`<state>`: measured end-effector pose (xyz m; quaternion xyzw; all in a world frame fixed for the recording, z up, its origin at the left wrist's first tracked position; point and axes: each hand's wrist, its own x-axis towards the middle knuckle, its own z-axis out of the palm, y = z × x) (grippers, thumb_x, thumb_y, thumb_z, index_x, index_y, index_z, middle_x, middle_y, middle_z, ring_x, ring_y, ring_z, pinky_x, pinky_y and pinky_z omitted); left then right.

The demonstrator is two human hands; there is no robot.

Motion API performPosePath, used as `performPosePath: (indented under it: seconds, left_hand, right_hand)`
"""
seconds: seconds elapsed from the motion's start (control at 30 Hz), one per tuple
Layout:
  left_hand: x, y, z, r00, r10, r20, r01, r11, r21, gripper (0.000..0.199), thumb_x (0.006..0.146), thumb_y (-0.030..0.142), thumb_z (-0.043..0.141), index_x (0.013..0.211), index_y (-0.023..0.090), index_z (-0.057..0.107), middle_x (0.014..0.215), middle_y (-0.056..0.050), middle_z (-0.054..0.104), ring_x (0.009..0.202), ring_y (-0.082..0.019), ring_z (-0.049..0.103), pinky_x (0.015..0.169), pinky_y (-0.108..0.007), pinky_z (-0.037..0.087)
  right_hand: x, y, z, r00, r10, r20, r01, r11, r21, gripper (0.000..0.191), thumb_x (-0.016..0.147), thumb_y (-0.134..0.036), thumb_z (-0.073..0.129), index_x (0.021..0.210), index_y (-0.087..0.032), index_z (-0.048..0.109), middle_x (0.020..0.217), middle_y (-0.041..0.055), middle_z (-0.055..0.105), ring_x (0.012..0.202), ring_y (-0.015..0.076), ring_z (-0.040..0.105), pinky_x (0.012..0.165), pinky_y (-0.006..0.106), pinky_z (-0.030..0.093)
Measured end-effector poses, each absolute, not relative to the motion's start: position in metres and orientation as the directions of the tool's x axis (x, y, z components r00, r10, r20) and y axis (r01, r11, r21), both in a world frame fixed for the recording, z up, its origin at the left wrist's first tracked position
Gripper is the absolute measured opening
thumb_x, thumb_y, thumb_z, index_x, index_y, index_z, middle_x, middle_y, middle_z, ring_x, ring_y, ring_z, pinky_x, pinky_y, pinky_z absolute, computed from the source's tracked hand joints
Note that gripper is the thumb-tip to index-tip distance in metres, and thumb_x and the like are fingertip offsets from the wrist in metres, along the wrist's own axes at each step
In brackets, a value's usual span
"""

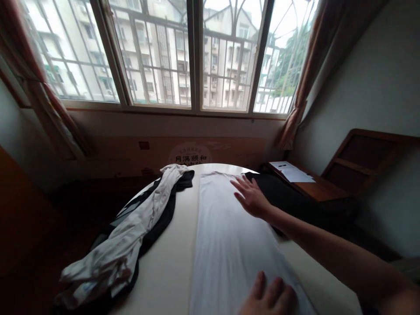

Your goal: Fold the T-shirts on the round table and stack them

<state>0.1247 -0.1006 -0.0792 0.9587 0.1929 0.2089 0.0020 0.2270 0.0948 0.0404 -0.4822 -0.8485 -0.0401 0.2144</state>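
A long white cloth (pixel 226 236) lies flat on the white table (pixel 177 245), running away from me in a strip with faint lengthwise creases. My right hand (pixel 252 197) is over its far right edge, palm down with the fingers spread. Close to me at the bottom, my left hand (pixel 271 299) is at the cloth's near part, its fingers extended and slightly apart. The rest of that hand is cut off by the picture's edge. What kind of garment or sheet the cloth is, I cannot tell.
Crumpled white clothing (pixel 131 236) lies over dark clothing (pixel 167 214) along the table's left side. Black fabric (pixel 282 188) is at the far right edge. Beyond it stands a wooden chair (pixel 341 186) with papers (pixel 290 172) on it. A barred window is ahead.
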Motion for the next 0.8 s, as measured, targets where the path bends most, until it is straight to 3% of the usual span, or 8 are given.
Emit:
performPosePath:
  seconds: [0.1,0.17,0.27,0.33,0.5,0.6,0.7,0.8]
  left_hand:
    - [0.108,-0.104,-0.053,0.910,0.275,0.311,0.272,-0.961,0.053,0.045,0.102,0.045,0.041,0.145,0.032,0.049,0.150,-0.011,0.052,0.132,-0.034,0.054,0.108,-0.057,0.041]
    - [0.097,-0.110,-0.031,0.944,0.240,0.226,0.217,-0.969,0.121,0.053,0.102,0.049,0.040,0.149,0.027,0.043,0.155,-0.014,0.045,0.140,-0.036,0.046,0.112,-0.060,0.036]
    - [0.091,-0.119,-0.004,0.962,0.227,0.149,0.189,-0.953,0.236,0.068,0.096,0.061,0.044,0.154,0.026,0.036,0.159,-0.015,0.038,0.146,-0.037,0.035,0.117,-0.063,0.027]
    - [0.094,-0.123,0.005,0.968,0.219,0.119,0.181,-0.947,0.265,0.070,0.095,0.063,0.046,0.154,0.027,0.036,0.160,-0.014,0.038,0.148,-0.037,0.032,0.117,-0.064,0.025]
    - [0.106,-0.129,0.019,0.977,0.196,0.082,0.179,-0.967,0.181,0.062,0.093,0.055,0.052,0.148,0.026,0.046,0.154,-0.014,0.046,0.142,-0.037,0.041,0.114,-0.060,0.032]
    - [0.110,-0.138,0.031,0.973,0.221,0.060,0.214,-0.971,0.109,0.059,0.091,0.053,0.055,0.143,0.024,0.051,0.147,-0.015,0.053,0.132,-0.034,0.052,0.109,-0.052,0.041]
    - [0.111,-0.157,0.045,0.927,0.372,0.053,0.368,-0.927,0.077,0.047,0.092,0.043,0.057,0.134,0.022,0.058,0.137,-0.015,0.060,0.122,-0.032,0.059,0.102,-0.047,0.047]
    - [0.112,-0.190,0.055,0.830,0.554,0.059,0.548,-0.831,0.091,0.044,0.089,0.038,0.061,0.129,0.020,0.061,0.135,-0.016,0.062,0.124,-0.035,0.058,0.101,-0.051,0.048]
  right_hand:
    - [0.308,0.001,0.041,-0.268,0.746,0.610,0.798,0.526,-0.294,0.045,0.103,-0.044,0.034,0.119,-0.022,0.069,0.132,0.0109,0.066,0.137,0.0316,0.046,0.116,0.054,0.029]
    - [0.355,-0.065,0.032,-0.124,0.758,0.640,0.741,0.500,-0.448,0.044,0.102,-0.046,0.037,0.092,-0.022,0.072,0.106,0.0099,0.073,0.115,0.0285,0.061,0.102,0.043,0.045]
    - [0.399,-0.156,0.005,0.134,0.859,0.494,0.685,0.280,-0.672,0.048,0.100,-0.053,0.040,0.069,-0.022,0.061,0.068,0.0034,0.063,0.068,0.0203,0.061,0.065,0.029,0.049]
    - [0.409,-0.202,-0.016,0.213,0.911,0.353,0.596,0.165,-0.786,0.051,0.098,-0.058,0.041,0.064,-0.022,0.054,0.061,0.0013,0.055,0.058,0.0175,0.054,0.057,0.026,0.044]
    - [0.391,-0.259,-0.059,0.024,0.999,-0.043,0.421,-0.049,-0.906,0.057,0.091,-0.069,0.047,0.066,-0.019,0.057,0.065,0.0020,0.059,0.064,0.0173,0.055,0.061,0.026,0.045]
    - [0.375,-0.270,-0.075,-0.093,0.985,-0.142,0.400,-0.094,-0.912,0.058,0.084,-0.074,0.053,0.076,-0.018,0.065,0.078,0.0051,0.067,0.077,0.0220,0.062,0.071,0.030,0.049]
    - [0.364,-0.276,-0.083,-0.088,0.972,-0.216,0.338,-0.175,-0.925,0.069,0.072,-0.081,0.061,0.095,-0.017,0.072,0.101,0.0112,0.073,0.101,0.0324,0.065,0.090,0.040,0.051]
    - [0.352,-0.281,-0.086,-0.079,0.962,-0.260,0.210,-0.239,-0.948,0.085,0.061,-0.084,0.069,0.112,-0.015,0.071,0.117,0.0160,0.071,0.117,0.0392,0.060,0.103,0.048,0.045]
